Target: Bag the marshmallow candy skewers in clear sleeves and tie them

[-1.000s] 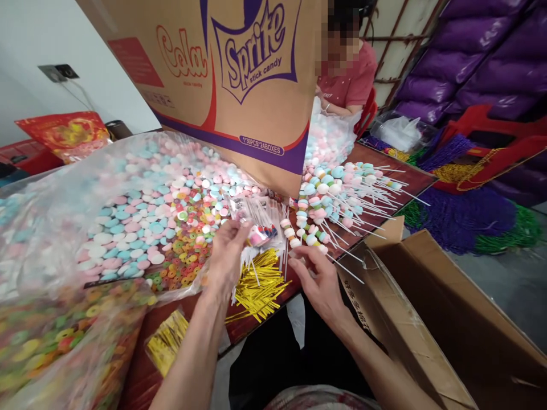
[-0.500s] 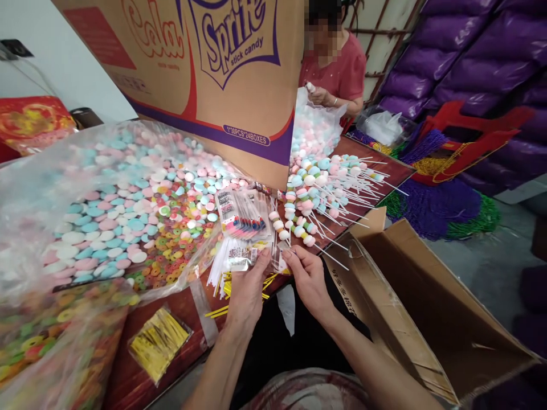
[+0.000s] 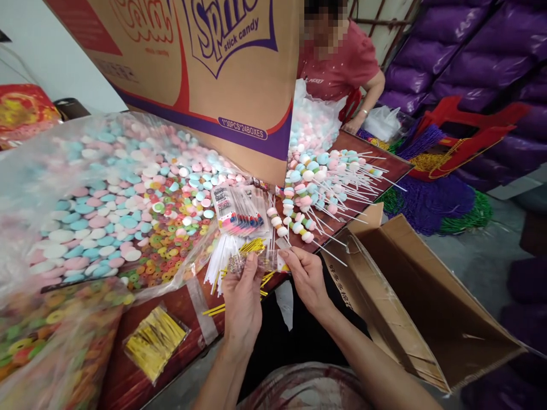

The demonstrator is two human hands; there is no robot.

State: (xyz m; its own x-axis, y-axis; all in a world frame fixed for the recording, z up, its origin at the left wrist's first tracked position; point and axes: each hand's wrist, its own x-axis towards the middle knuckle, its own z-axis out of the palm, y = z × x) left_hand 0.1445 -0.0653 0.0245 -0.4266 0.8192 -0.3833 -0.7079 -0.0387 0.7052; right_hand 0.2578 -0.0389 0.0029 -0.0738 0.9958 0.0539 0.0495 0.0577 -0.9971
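A small clear plastic bag (image 3: 270,261) with a printed corner is stretched between my hands above the table's front edge. My left hand (image 3: 243,293) pinches its left side, thumb on top. At its right side, my right hand (image 3: 305,277) grips it between thumb and fingers. Just beyond lie white sticks (image 3: 217,259) and loose yellow twist ties (image 3: 252,245). A stack of printed clear bags (image 3: 239,212) rests behind them. Farther right, candy skewers (image 3: 314,185) of pastel marshmallows and gummy rings lie piled with their sticks pointing right.
Loose marshmallows (image 3: 98,228) and gummy rings (image 3: 171,256) spread leftward in clear plastic. A packet of twist ties (image 3: 156,341) lies front left. A large carton (image 3: 239,85) stands behind; an open cardboard box (image 3: 427,302) sits right. A co-worker (image 3: 342,68) is across the table.
The bag's barcode panel no longer faces me, and my left hand has turned slightly. The co-worker's raised hand has come down to the table edge. My view has shifted slightly.
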